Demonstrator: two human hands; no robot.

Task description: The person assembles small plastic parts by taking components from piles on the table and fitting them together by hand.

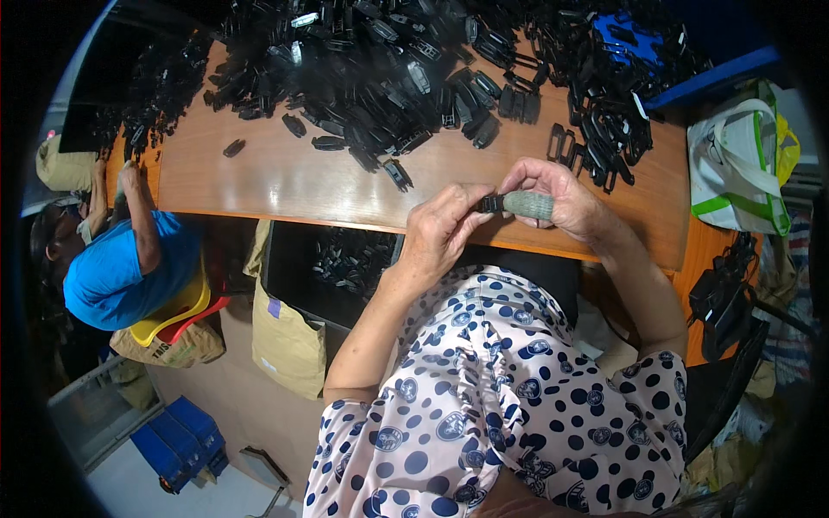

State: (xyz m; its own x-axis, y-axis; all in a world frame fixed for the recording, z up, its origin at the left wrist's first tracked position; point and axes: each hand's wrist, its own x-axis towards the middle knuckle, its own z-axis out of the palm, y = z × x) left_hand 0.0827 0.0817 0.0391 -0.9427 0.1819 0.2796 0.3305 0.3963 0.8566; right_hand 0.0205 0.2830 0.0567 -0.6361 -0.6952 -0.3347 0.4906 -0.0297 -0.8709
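My left hand [434, 231] pinches a small black plastic part, which looks like a buckle [489, 204], just over the table's near edge. My right hand [566, 197] meets it from the other side, its fingers curled and pressed to the part's right end. A grey-green knitted cover [528, 205] sits on a digit of the right hand, apparently the thumb. Beyond my hands lies a large heap of black plastic buckle parts [371, 78]. One loose part [398, 175] rests at the heap's near edge, and black rectangular frames [566, 145] lie to the right.
Below the table edge, left of my arm, a black bin [289, 276] contains many small black parts. A person in a blue shirt [129, 268] works at the far left. A white-and-green bag [738, 164] stands at the right, above a black bag [721, 298]. Blue crates [181, 440] are lower left.
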